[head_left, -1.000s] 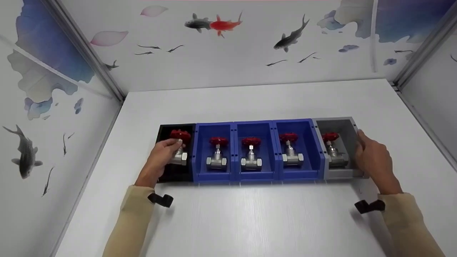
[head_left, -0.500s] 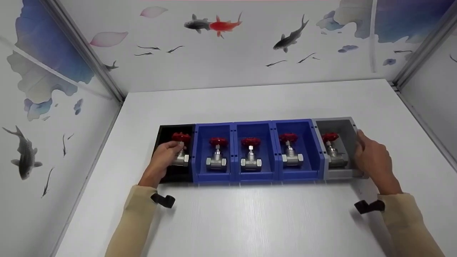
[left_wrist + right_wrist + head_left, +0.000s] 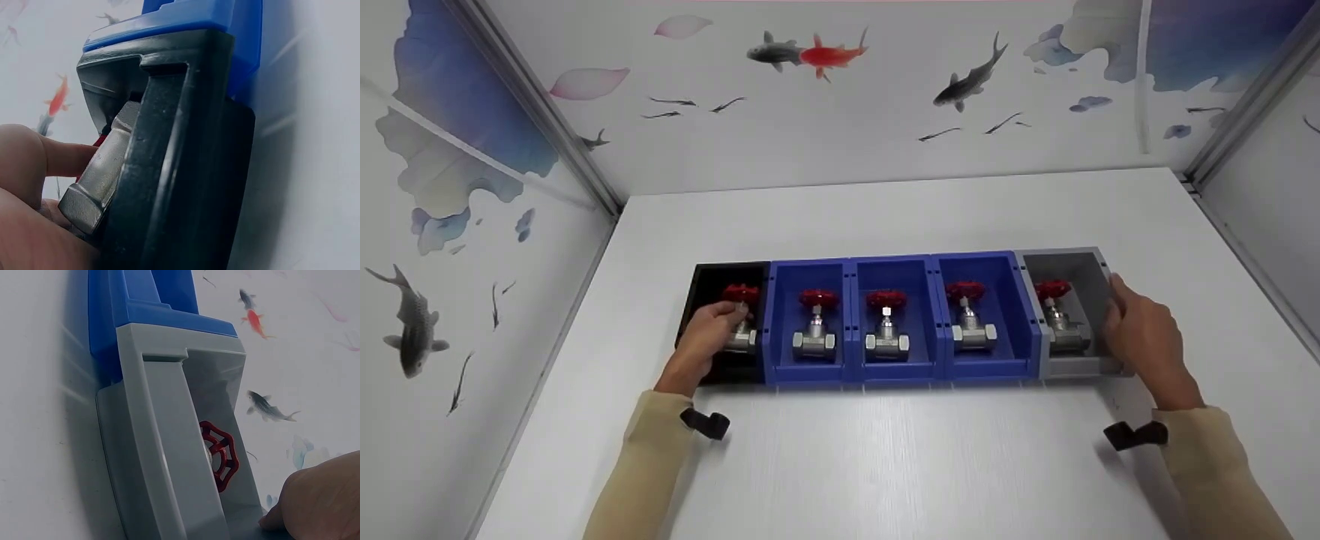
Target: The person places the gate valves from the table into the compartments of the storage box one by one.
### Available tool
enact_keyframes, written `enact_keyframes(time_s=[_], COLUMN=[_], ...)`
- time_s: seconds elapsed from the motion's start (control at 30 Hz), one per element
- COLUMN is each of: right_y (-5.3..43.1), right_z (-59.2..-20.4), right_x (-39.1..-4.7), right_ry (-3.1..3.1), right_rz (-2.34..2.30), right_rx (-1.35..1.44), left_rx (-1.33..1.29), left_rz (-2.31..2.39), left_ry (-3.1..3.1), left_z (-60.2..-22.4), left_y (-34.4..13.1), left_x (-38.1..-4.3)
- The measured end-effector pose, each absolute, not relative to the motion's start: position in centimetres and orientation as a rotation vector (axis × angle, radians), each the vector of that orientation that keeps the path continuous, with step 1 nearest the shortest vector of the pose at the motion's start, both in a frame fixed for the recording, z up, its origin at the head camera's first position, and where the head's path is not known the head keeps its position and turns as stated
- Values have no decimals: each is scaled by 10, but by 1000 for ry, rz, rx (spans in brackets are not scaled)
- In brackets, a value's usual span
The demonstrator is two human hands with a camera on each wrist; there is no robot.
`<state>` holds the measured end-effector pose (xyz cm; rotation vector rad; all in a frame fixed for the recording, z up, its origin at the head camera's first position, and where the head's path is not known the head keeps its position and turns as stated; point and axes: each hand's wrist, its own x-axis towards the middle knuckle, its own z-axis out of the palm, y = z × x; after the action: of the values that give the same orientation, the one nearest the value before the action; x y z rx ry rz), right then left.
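Note:
In the head view, my left hand [image 3: 705, 337] reaches into the black bin [image 3: 731, 367] at the row's left end. It pinches a metal gate valve [image 3: 741, 341] by the neck under its red handwheel [image 3: 741, 292]. The left wrist view shows the valve's hex-ended body [image 3: 101, 169] tilted behind the bin's front wall; whether it touches the floor is hidden. My right hand [image 3: 1147, 337] holds the right side wall of the grey bin [image 3: 1080, 366] at the other end. A second valve [image 3: 1063, 326] stands in that bin, its red handwheel [image 3: 222, 455] visible in the right wrist view.
Three blue bins [image 3: 810, 373] join the black and grey ones in one row, each holding a red-handled valve [image 3: 887, 341]. The row stands on a white table [image 3: 900, 457], with fish-printed panels [image 3: 877, 135] behind and at the sides.
My left hand and the valve it pinches have shifted slightly toward me and to the right, lower in the black bin. The right hand stays on the grey bin.

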<state>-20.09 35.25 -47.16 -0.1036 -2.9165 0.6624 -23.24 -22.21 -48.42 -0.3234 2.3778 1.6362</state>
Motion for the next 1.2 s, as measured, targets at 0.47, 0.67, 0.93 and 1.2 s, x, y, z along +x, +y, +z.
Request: enact_keyframes(time_s=[0.47,0.67,0.93,1.2], right_y=[353,352,352,353], right_z=[-473,-473,-473,-473], right_x=[-202,-202,-201,-201], right_ry=[-2907,-2905,-2900,-2903], right_rz=[655,656,666,679], right_rx=[-102,-101,-100,-102], left_rx=[-291,-298,-293,-295], left_rz=[1604,1594,1592,1608], left_ry=[2400,2393,2380,2389], left_z=[-490,-492,-496,-495], left_y=[-224,-226,-227,-226], left_x=[-231,-232,-232,-233])
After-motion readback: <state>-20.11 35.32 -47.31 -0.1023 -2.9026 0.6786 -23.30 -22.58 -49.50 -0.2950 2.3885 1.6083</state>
